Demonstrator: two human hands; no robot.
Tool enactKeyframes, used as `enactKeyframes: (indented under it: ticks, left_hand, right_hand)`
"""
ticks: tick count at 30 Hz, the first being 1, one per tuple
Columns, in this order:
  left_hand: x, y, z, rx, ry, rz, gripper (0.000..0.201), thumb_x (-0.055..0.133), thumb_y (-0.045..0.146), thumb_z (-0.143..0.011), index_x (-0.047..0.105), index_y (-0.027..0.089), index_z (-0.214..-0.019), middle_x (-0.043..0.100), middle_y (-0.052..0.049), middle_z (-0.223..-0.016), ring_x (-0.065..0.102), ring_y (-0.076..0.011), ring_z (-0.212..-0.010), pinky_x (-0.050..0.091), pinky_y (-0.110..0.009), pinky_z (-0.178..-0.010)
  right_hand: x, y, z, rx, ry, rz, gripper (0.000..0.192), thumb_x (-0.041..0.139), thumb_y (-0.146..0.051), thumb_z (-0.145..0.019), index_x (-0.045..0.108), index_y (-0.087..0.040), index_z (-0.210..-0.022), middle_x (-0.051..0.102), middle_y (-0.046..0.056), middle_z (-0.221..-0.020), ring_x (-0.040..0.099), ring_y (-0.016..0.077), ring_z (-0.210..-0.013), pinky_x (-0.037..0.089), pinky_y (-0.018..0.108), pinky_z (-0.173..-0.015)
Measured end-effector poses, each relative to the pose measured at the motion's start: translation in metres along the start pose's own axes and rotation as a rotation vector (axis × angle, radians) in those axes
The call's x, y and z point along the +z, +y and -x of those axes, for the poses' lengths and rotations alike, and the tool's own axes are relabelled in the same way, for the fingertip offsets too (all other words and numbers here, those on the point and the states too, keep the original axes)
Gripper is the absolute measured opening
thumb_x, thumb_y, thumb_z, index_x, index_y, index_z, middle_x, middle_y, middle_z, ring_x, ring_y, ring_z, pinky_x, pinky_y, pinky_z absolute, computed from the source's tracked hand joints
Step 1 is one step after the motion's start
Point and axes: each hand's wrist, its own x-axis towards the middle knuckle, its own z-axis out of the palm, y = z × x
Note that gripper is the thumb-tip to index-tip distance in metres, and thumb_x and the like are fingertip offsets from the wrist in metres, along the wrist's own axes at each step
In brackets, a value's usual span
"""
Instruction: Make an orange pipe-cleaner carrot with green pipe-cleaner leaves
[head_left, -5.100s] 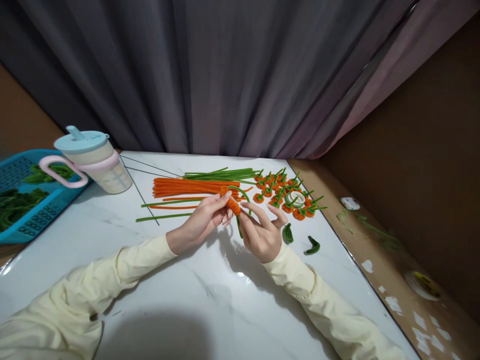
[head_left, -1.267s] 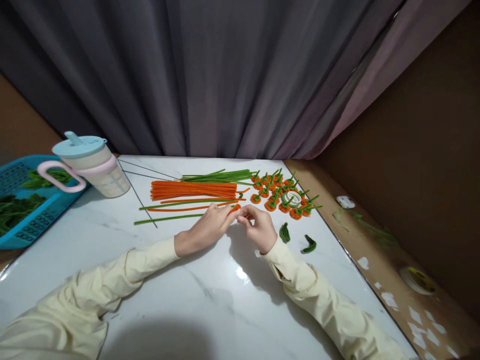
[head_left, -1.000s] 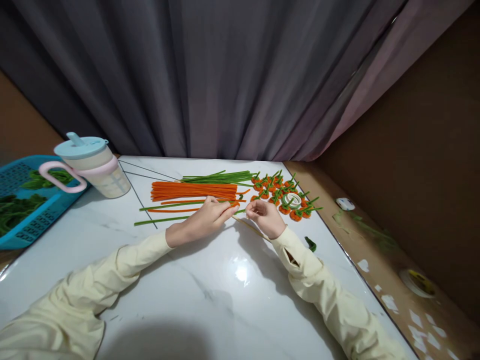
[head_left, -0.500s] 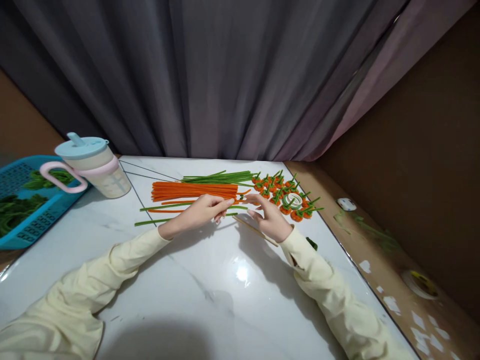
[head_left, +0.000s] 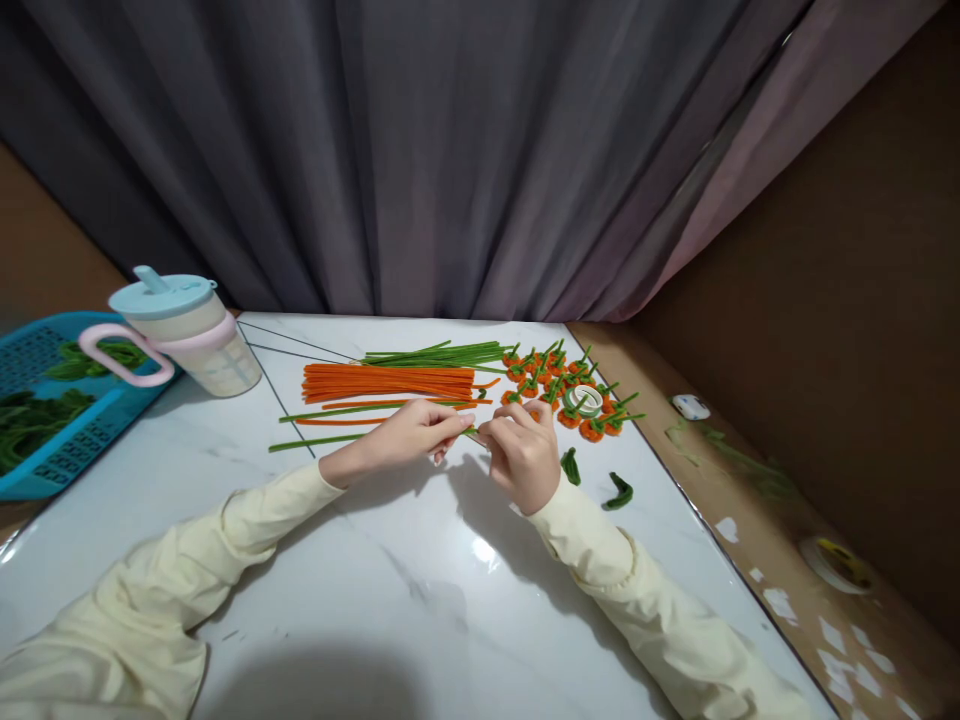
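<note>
In the middle of the head view, my left hand (head_left: pixel 424 430) is closed in a pinch on a short visible bit of green pipe cleaner (head_left: pixel 470 431). Close by on the right, my right hand (head_left: pixel 521 450) has its fingers curled, the fingertips closed at the other end of that green piece. Most of the piece is hidden by my fingers. Just beyond my hands lie a bundle of orange pipe cleaners (head_left: pixel 386 382) and a bundle of green pipe cleaners (head_left: pixel 442 354). Loose green and orange pipe cleaners (head_left: pixel 319 440) stretch out left of my left hand.
Several small orange pipe-cleaner shapes with green tops (head_left: pixel 591 429) stand at the back right around a roll of tape (head_left: pixel 589 400). Two dark green pieces (head_left: pixel 619 490) lie right of my right hand. At the left are a lidded cup (head_left: pixel 202 350) and a blue basket (head_left: pixel 82 440) with greenery.
My right hand has moved slightly left and toward me, its fingers going from spread to curled in beside my left hand. Dark green pieces it covered now show. My left hand has barely shifted.
</note>
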Motion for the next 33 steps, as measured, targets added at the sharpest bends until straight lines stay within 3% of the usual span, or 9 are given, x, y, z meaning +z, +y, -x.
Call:
enactKeyframes:
  ticks: [5,10,15,19,22,25,29,31,33]
  left_hand:
    - [-0.006,-0.001,-0.002,0.04,-0.017,0.01,0.052,0.042,0.051,-0.087,0.057,0.016,-0.052,0.06,-0.002,-0.054,0.052,-0.0136,-0.054,0.038,-0.024,-0.057]
    - [-0.017,0.0,-0.001,0.036,-0.017,-0.031,0.047,0.044,0.051,-0.087,0.073,0.015,-0.075,0.062,-0.001,-0.063,0.046,-0.0115,-0.054,0.03,-0.021,-0.049]
    - [-0.014,-0.007,-0.001,0.018,0.221,-0.009,0.035,0.064,0.047,-0.074,0.069,0.014,-0.062,0.056,0.001,-0.054,0.042,-0.0102,-0.05,0.028,-0.021,-0.047]
    - [-0.006,-0.011,-0.002,0.15,0.336,-0.115,0.026,0.065,0.04,-0.075,0.068,0.017,-0.065,0.065,-0.002,-0.066,0.053,-0.0141,-0.062,0.035,-0.022,-0.053]
    - [-0.003,-0.01,-0.003,0.125,0.233,-0.144,0.03,0.058,0.043,-0.081,0.068,0.018,-0.067,0.063,-0.002,-0.069,0.054,-0.0154,-0.067,0.037,-0.023,-0.057]
    - [-0.003,-0.012,-0.002,-0.027,-0.016,-0.033,0.041,0.051,0.052,-0.083,0.068,0.017,-0.071,0.056,-0.001,-0.065,0.048,-0.0137,-0.06,0.034,-0.023,-0.052]
    - [0.0,-0.02,-0.003,-0.213,-0.322,0.433,0.044,0.054,0.059,-0.08,0.065,0.017,-0.076,0.058,-0.004,-0.077,0.055,-0.0166,-0.075,0.039,-0.023,-0.056]
    - [0.001,-0.023,-0.004,-0.307,-0.408,0.696,0.044,0.058,0.061,-0.076,0.059,0.017,-0.076,0.059,-0.004,-0.08,0.059,-0.0204,-0.086,0.042,-0.025,-0.059]
    - [0.003,-0.024,-0.005,-0.342,-0.429,0.79,0.044,0.06,0.06,-0.075,0.053,0.017,-0.072,0.061,-0.004,-0.078,0.061,-0.0222,-0.089,0.042,-0.026,-0.061]
  right_hand:
    - [0.007,0.014,0.001,0.101,-0.037,-0.135,0.018,0.046,-0.01,-0.079,0.057,-0.018,-0.067,0.06,0.002,-0.064,0.054,0.0169,-0.067,0.032,0.034,-0.073]
    - [0.003,0.015,-0.001,0.044,-0.04,-0.186,0.02,0.043,-0.013,-0.085,0.057,-0.018,-0.072,0.061,0.005,-0.069,0.053,0.0182,-0.07,0.036,0.032,-0.067]
    - [0.001,0.006,-0.003,-0.007,-0.04,-0.19,0.018,0.043,-0.01,-0.086,0.055,-0.017,-0.074,0.06,0.005,-0.069,0.055,0.0183,-0.072,0.038,0.032,-0.068]
    - [0.001,0.006,-0.004,-0.023,-0.023,-0.2,0.017,0.045,-0.009,-0.085,0.054,-0.017,-0.074,0.059,0.004,-0.068,0.054,0.0173,-0.07,0.039,0.032,-0.068]
    - [-0.001,0.008,-0.004,-0.044,-0.021,-0.164,0.017,0.043,-0.009,-0.085,0.054,-0.018,-0.074,0.058,0.004,-0.067,0.053,0.0175,-0.071,0.039,0.032,-0.068]
    - [-0.001,0.011,-0.004,-0.083,-0.029,-0.117,0.019,0.042,-0.009,-0.085,0.053,-0.018,-0.074,0.059,0.005,-0.066,0.053,0.018,-0.072,0.038,0.032,-0.069]
    - [-0.001,0.012,-0.004,-0.141,-0.056,-0.082,0.02,0.041,-0.008,-0.085,0.052,-0.018,-0.071,0.059,0.005,-0.064,0.052,0.0183,-0.073,0.036,0.032,-0.07]
    - [-0.001,0.013,-0.005,-0.17,-0.07,-0.087,0.019,0.043,-0.009,-0.085,0.051,-0.018,-0.071,0.058,0.004,-0.063,0.052,0.0181,-0.072,0.036,0.032,-0.071]
    - [-0.002,0.014,-0.005,-0.197,-0.073,-0.096,0.018,0.043,-0.008,-0.084,0.051,-0.017,-0.071,0.059,0.004,-0.063,0.051,0.0179,-0.073,0.035,0.032,-0.072]
